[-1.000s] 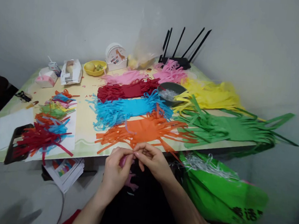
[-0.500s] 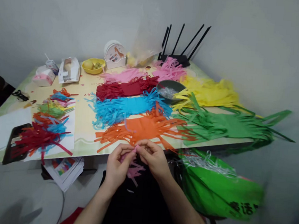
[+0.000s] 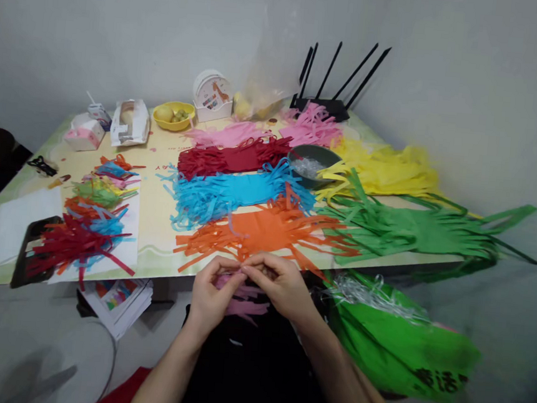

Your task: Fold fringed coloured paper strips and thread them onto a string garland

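Just off the table's front edge, my left hand point(image 3: 213, 297) and my right hand point(image 3: 276, 285) meet, both closed in a pinch. Between their fingertips is the top of a pink fringed strip bundle point(image 3: 246, 305), whose loose ends hang below over my dark clothing. My fingers hide the pinched part. Directly beyond the hands lies an orange fringed piece point(image 3: 261, 226) with cut strips at both ends. Behind it are a blue fringed piece point(image 3: 245, 190) and a dark red one point(image 3: 239, 159).
Green point(image 3: 416, 230) and yellow fringed pieces point(image 3: 388, 168) spread to the right, beside a dark bowl point(image 3: 311, 167). Finished-looking multicoloured tassels point(image 3: 77, 241) lie left, near a black tray point(image 3: 23, 261). A green bag point(image 3: 406, 345) hangs below the right edge. A router point(image 3: 323, 108) stands behind.
The view has shifted slightly, so the table things sit a little further right. My fingertips stay together on the pink bundle, and its hanging strips have swung to the right.
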